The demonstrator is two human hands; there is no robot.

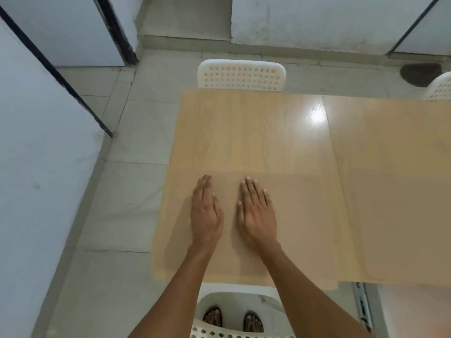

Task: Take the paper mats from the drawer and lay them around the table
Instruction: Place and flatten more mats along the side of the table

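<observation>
Both hands, left [206, 211] and right [257, 213], lie flat and open, gripping nothing, pressing a paper mat [292, 220] onto the table [244, 132] at 6 o'clock before the near chair [240, 311] (probably smoothing it square to the edge).

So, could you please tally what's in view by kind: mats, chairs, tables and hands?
Mats: 2, one under both hands, one to its right
Chairs: 3
Tables: 1
Hands: 2, left and right
Total: 8
</observation>
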